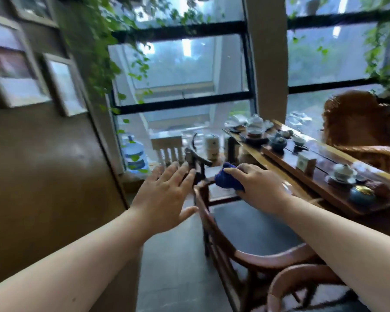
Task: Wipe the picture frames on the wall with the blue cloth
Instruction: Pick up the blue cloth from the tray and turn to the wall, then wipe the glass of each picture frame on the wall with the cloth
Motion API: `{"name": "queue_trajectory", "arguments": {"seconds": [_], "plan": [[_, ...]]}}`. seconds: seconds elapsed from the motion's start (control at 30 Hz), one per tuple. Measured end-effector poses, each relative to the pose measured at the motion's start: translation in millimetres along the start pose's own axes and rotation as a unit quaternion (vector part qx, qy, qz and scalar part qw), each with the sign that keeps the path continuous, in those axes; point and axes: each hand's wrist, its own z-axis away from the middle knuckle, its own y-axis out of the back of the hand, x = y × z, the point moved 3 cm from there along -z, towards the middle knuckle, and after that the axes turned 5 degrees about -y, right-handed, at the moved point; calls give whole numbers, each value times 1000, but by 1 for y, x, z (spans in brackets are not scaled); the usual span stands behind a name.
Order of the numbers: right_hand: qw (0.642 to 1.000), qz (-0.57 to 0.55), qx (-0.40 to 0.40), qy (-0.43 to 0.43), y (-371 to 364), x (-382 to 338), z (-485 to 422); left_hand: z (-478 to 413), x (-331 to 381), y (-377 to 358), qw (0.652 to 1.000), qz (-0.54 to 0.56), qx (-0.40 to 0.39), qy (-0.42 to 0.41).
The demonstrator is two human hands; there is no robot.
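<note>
A: Across the far side of the room, a tall black-framed window (180, 70) is filling most of the view, with green vines (104, 41) hanging down over its left part. Is the wall showing too?

B: On the left, yes. A brown wall (43, 165) is running toward the window, and the picture frames (16, 73) are hanging on its upper part, pale-edged and blurred, so their contents are not readable. The nearest one to the window (64, 84) is sitting tilted in this view.

A: What is standing on the right?

B: A long wooden tea table (324, 181) is carrying small cups, a lidded bowl and teapots, with a wicker chair (360, 122) behind it. Nearer the camera, a curved wooden armchair (234, 251) with a dark seat is sitting beside the table. A water jug (134, 154) is resting on the floor by the window.

A: And the hands?

B: The left hand (164, 194) is reaching forward with its fingers spread wide, gripping nothing. The right hand (257, 188) is clutching the blue cloth (229, 179), fingers curled around it.

A: How is the cloth looking?

B: Deep blue, bunched into a small wad, poking out past the fingertips. It is hovering above the armchair, well apart from the frames.
</note>
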Motion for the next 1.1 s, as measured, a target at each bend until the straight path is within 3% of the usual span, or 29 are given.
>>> {"name": "queue_trajectory", "arguments": {"seconds": [0.27,0.5,0.67,0.9,1.1], "plan": [[990,-66,72,106,56,-153,-76,110,-99,83,988,-104,6,111],[943,-182,160,229,96,-275,-148,174,-159,161,956,-215,-4,198],[885,-285,196,311,119,-350,-183,213,-184,211,920,-285,-38,268],[787,-399,243,402,178,-449,-180,291,-180,298,822,-412,-109,379],[702,-459,279,467,236,-507,-153,336,-160,345,760,-467,-135,431]]}}
